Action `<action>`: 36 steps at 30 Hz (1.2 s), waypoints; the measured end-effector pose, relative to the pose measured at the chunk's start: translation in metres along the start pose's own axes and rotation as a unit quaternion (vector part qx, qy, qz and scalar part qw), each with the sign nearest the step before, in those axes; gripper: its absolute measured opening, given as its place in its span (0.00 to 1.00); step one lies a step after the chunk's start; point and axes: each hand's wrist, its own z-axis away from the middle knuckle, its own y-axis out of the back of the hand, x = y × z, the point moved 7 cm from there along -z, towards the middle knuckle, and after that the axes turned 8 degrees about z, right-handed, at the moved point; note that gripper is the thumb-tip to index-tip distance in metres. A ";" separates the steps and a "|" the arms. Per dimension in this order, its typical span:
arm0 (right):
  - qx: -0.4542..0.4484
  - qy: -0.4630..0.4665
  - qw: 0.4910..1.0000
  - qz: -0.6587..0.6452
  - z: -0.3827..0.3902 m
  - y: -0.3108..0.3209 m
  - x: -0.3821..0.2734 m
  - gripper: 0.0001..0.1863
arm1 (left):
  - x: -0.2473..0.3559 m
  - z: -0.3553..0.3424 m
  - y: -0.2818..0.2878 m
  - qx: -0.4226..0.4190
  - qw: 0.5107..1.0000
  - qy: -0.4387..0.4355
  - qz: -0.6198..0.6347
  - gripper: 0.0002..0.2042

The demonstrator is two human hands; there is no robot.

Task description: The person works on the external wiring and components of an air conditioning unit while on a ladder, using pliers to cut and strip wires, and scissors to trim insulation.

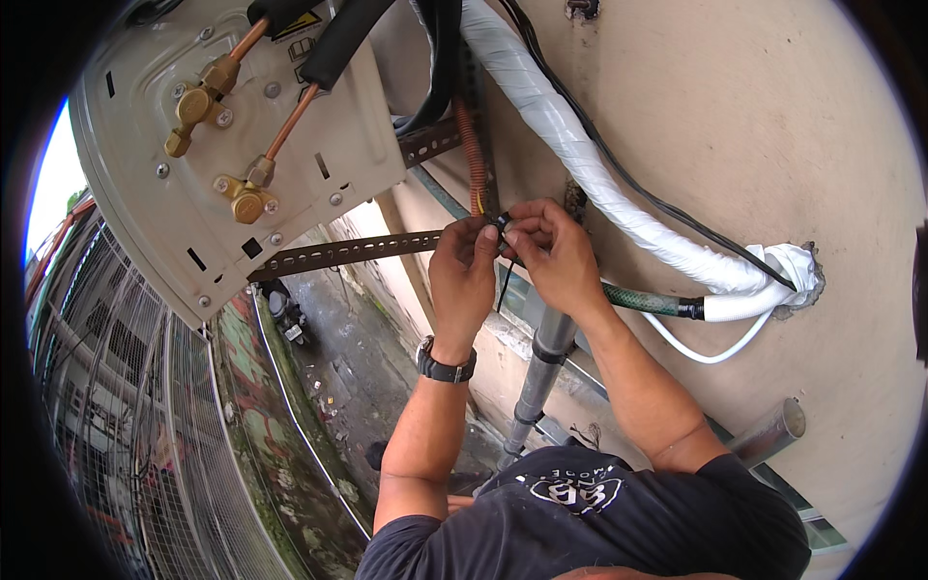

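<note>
My left hand (462, 275), with a watch on the wrist, and my right hand (563, 259) meet beside the wall. Both are closed, thumbs and fingers pinching a small black piece that is mostly covered. From between them a thin black strip (505, 288) hangs down; whether it is wire, tape or a tie, I cannot tell. Just above the fingers ends an orange corrugated conduit (471, 145), with a bit of yellow wire at its lower end. A green hose (643, 298) runs from behind my right hand toward the wall hole.
On the left, an outdoor air-conditioner unit (319, 126) with brass valves (196, 104) and copper pipes rests on a slotted metal bracket (358, 253). A white-wrapped pipe bundle (590, 159) and black cable enter the wall hole. A grey drainpipe (535, 377) drops toward the alley (362, 353) far below.
</note>
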 end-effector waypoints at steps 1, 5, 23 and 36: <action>0.007 0.019 0.999 0.026 0.002 0.001 -0.005 0.13 | 0.000 -0.002 -0.002 -0.002 0.999 0.025 0.027 0.19; 0.027 0.082 0.995 0.052 0.005 0.001 -0.010 0.12 | 0.004 -0.007 -0.003 0.003 0.997 0.064 0.052 0.20; -0.002 -0.029 0.985 -0.172 -0.019 -0.012 0.011 0.28 | -0.016 -0.010 -0.008 -0.074 0.970 0.124 0.197 0.21; 0.072 0.327 0.893 0.302 0.032 -0.021 -0.030 0.13 | 0.006 -0.032 0.012 -0.149 0.965 0.172 0.132 0.11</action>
